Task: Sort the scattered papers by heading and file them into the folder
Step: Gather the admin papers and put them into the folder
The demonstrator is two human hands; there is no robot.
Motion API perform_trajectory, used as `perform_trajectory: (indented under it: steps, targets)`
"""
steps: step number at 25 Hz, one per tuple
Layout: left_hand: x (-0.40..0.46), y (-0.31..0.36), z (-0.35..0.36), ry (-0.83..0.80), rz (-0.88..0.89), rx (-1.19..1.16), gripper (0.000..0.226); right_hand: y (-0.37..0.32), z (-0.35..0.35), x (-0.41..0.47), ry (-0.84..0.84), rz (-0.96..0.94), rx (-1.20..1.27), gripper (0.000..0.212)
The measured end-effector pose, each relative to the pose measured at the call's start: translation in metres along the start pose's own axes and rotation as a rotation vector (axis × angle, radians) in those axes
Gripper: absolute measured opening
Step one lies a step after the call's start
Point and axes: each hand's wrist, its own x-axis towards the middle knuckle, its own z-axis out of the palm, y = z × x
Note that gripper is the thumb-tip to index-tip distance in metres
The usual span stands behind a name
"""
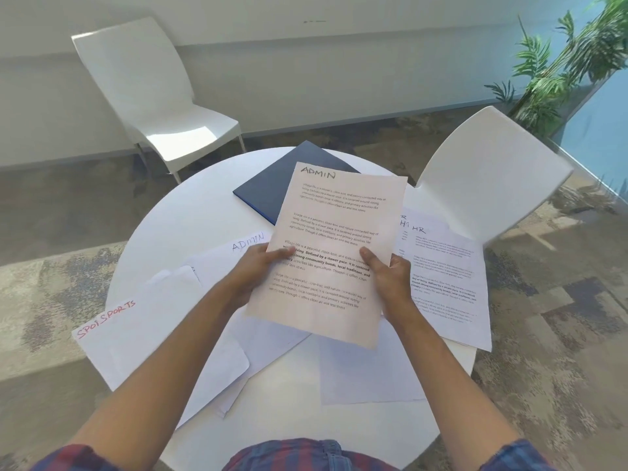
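Note:
I hold a printed sheet headed ADMIN (331,212) up over the round white table (163,226). My left hand (253,271) pinches its left edge and my right hand (389,275) pinches its right edge, thumbs on the front. Behind the sheet a dark blue folder (268,190) lies shut on the table. A second ADMIN paper (234,253) lies flat to the left, partly under my left hand. SPORTS papers (136,331) overlap at the near left. HR papers (448,277) lie at the right. More white sheets (360,372) lie beneath the held one.
One white chair (153,86) stands beyond the table at the far left. Another white chair (489,171) is pushed against the table's right side. A green potted plant (557,62) stands in the far right corner. Patterned carpet surrounds the table.

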Motion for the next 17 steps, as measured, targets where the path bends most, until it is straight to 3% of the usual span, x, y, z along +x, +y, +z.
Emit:
perform_trajectory:
  steps: [4,9,14,17]
  targets:
    - [0.006,-0.016,-0.003,-0.004,-0.017,0.002,0.018,0.001,-0.001,-0.003,-0.071,0.118,0.065,0.014]
    - [0.025,-0.016,-0.011,-0.023,-0.074,0.051,0.017,0.018,-0.008,-0.003,-0.289,0.299,0.106,0.038]
    - [0.056,-0.013,-0.011,-0.024,-0.2,0.136,0.019,0.034,-0.01,0.017,-0.215,0.295,0.025,0.033]
    - [0.087,-0.008,-0.008,0.051,-0.156,0.183,0.021,0.037,-0.014,0.035,-0.111,0.235,-0.089,0.02]
